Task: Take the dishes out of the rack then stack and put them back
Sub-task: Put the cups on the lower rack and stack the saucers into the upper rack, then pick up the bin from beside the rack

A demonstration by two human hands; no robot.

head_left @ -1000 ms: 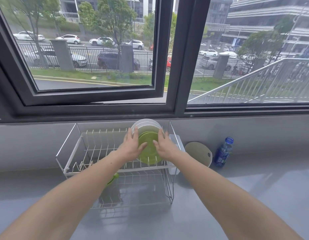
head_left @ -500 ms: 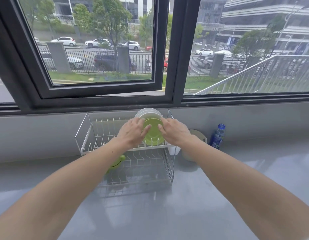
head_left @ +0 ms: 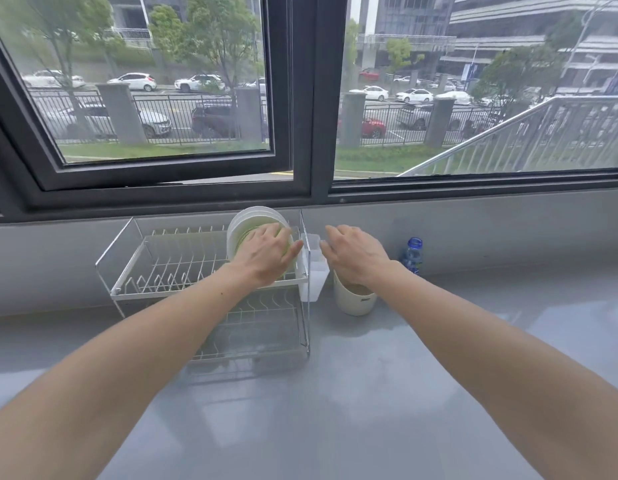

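Note:
A white two-tier wire rack (head_left: 169, 268) stands on the grey counter under the window. Several white plates (head_left: 253, 216) stand upright at the right end of its top tier. In front of them stands a green plate (head_left: 243, 237), mostly covered by my left hand (head_left: 266, 254), whose fingers and thumb wrap over its face and right edge. My right hand (head_left: 356, 254) is off the rack to the right, fingers apart and holding nothing, above a cream container (head_left: 356, 301).
A clear cutlery box (head_left: 314, 271) hangs on the rack's right side. A blue-capped bottle (head_left: 412, 254) stands by the wall further right. The grey counter (head_left: 369, 393) stretches toward me. An open window sash (head_left: 162, 168) hangs above the rack.
My right hand has let go of the green plate and moved right, off the rack. My left hand has slid over the plate's face. The camera has shifted.

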